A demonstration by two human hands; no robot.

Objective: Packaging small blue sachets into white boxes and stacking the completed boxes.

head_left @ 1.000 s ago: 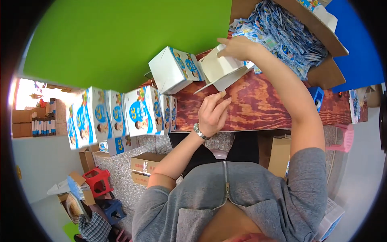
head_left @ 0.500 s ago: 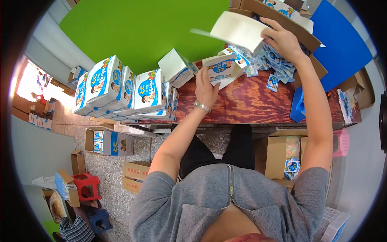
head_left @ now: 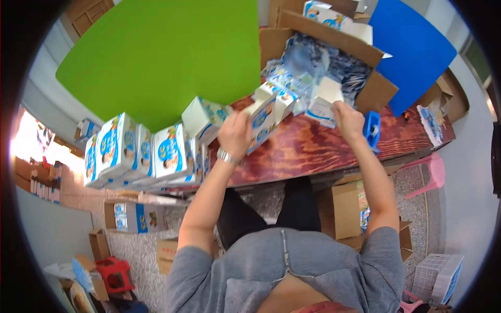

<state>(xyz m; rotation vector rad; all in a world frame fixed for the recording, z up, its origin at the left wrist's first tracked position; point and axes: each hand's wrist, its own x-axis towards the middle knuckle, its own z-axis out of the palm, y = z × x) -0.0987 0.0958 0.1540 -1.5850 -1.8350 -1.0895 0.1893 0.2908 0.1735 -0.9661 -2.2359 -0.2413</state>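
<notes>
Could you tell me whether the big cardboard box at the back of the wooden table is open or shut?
Open. The cardboard box has its flaps spread outward, and blue and white packets show loose inside it.

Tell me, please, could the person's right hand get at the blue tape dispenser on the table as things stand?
Probably yes: the blue tape dispenser sits just beside the right hand with nothing between, though that hand is holding a small white packet.
</notes>
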